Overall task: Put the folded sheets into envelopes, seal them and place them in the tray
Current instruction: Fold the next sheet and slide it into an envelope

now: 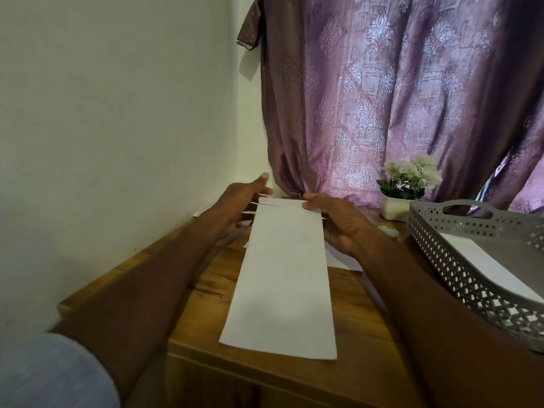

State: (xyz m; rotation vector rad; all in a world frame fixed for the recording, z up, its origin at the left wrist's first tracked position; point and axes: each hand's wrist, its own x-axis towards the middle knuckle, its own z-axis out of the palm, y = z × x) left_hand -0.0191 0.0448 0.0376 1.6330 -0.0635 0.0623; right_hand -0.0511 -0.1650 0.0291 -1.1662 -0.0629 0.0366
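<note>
At the far left a grey sleeve (50, 375) covers the upper arm, and a plain white wall rises behind the left edge of the wooden surface (206, 293). The left hand (238, 201) holds the far left corner of a long white envelope (282, 278), its fingers under the paper and its thumb stretched loosely forward above it. The envelope runs lengthwise from the far part of the surface to its near edge, where the near end juts slightly past the edge. The right hand (338, 222) pinches the far right corner, thumb on top. More white sheets (341, 260) lie under it on the surface. Beyond, a purple patterned curtain (397, 98) hangs. Toward the far right corner stands a white pot of pale flowers (409, 184). At the right edge sits a grey perforated tray (459, 269) with a white envelope inside (494, 269).
</note>
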